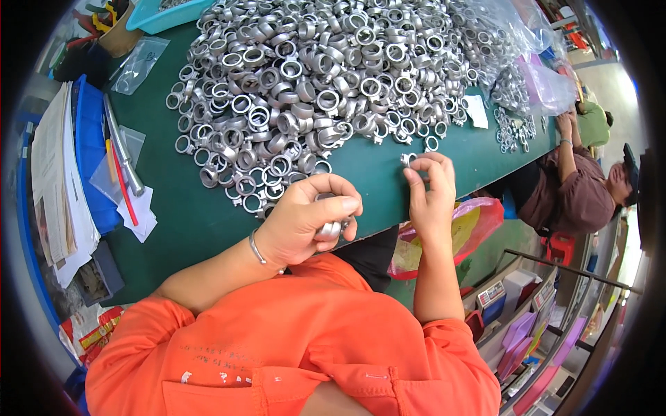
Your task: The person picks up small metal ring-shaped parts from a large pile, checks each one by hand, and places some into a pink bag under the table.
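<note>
My left hand (297, 213) is curled around several grey metal rings (329, 231), held over the near edge of the table. Parts of these rings are hidden behind the fingers. Off to the right, my right hand (431, 191) pinches one small metal ring (407, 159) with a lug on its side between thumb and fingertips. A large heap of similar metal rings (305, 90) covers the table beyond both hands. One loose ring (431, 143) lies just beyond my right hand, at the heap's front edge.
The table (180, 243) is green. On the left stand a blue tray (97, 152) with papers, a metal rod (125, 149) and a red stick (123, 184). A pink bag (479, 225) hangs below the edge. Another person (572, 187) sits at the right near smaller piles.
</note>
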Available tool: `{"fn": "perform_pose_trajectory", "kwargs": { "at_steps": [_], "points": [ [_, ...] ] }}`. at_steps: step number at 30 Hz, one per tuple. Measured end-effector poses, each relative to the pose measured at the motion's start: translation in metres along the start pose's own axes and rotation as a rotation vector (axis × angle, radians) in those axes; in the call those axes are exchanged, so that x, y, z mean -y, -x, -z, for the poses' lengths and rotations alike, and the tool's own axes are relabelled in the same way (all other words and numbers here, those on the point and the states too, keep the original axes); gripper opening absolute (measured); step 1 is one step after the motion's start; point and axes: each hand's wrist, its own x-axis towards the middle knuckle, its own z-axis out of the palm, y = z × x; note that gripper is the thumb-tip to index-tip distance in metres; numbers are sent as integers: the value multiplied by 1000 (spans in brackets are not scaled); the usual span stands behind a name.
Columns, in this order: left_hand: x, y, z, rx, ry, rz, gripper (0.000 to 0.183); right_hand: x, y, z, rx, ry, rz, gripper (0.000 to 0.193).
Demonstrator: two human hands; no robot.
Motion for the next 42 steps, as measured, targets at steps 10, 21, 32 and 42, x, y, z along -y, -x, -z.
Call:
{"fn": "perform_pose_trajectory", "kwargs": {
  "at_steps": [10, 21, 32, 42],
  "points": [
    [-6, 4, -15, -161, -416, -103, 8, 55, 19, -5, 19, -515, 184, 30],
    [-5, 3, -12, -134, -365, -46, 9, 58, 20, 0, -16, -521, 287, 29],
    [5, -1, -7, -57, -568, -378, 10, 63, 27, -4, 62, -872, -220, 11],
    [5, -3, -12, -246, -731, -494, 19, 51, 15, -4, 254, -1331, -291, 27]
  ]
}}
